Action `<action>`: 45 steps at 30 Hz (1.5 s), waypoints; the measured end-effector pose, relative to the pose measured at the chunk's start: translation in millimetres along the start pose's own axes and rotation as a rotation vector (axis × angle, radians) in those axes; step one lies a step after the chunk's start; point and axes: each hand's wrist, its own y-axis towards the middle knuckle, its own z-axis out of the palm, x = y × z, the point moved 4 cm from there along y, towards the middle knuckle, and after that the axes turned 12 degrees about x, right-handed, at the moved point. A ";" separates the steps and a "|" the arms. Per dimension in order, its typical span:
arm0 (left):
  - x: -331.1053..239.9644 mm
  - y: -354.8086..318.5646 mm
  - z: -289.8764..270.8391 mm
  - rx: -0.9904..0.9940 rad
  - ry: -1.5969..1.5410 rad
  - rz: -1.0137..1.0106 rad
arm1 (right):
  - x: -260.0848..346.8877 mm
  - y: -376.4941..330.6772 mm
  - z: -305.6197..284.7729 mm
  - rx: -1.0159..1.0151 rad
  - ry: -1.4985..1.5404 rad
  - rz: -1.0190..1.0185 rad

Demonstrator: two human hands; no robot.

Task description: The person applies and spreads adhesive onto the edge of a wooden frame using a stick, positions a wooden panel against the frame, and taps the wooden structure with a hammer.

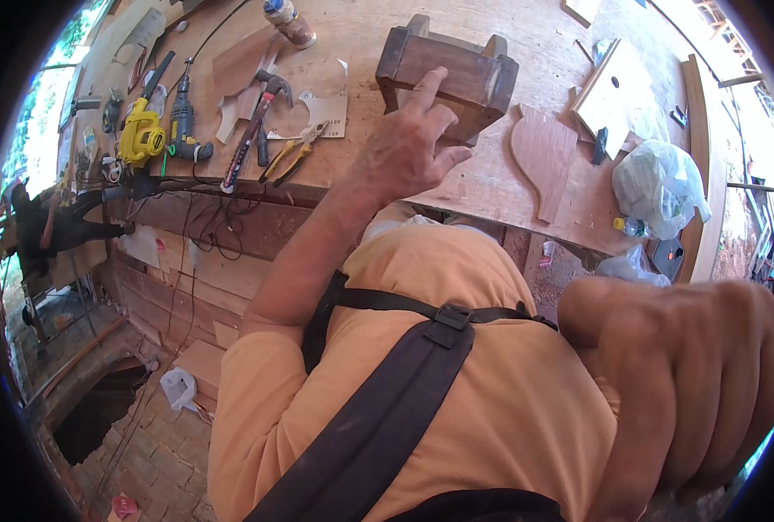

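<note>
A small dark wooden stand or box (446,68) with raised end pieces sits on the workbench (361,165) in front of me. My left hand (409,135) reaches over to it, index fingertip resting on its near board. The thumb is stretched out and the other fingers are partly bent, with nothing held in them. Close to the camera at the lower right is my right hand (678,374), its fingers curled in. Whatever those fingers may hold is hidden behind the knuckles. A curved flat wooden piece (543,157) lies on the bench right of the stand.
Left on the bench are a claw hammer (261,122), yellow-handled pliers (296,157), a drill (183,122) and a yellow power tool (142,132). A bottle (290,22) lies farther back. At right are a pale board (609,91) and a stuffed plastic bag (657,187).
</note>
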 end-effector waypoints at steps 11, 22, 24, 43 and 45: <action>8.0 -0.6 7.7 -0.034 0.083 -0.283 | 17.2 -23.2 -3.2 0.010 -0.008 0.001; 0.8 3.8 11.3 0.056 0.190 -0.360 | 22.1 -28.5 -20.9 0.043 0.045 0.039; 1.8 3.2 10.6 0.106 0.224 -0.397 | 18.5 -25.1 -22.9 0.051 0.045 0.050; 31.2 -48.9 4.5 -0.082 -0.126 -0.322 | -33.4 -31.1 -65.3 0.128 -0.421 0.264; 53.4 -70.7 21.0 -0.042 -0.102 -0.385 | -46.6 -60.0 -81.5 -0.159 -0.500 0.454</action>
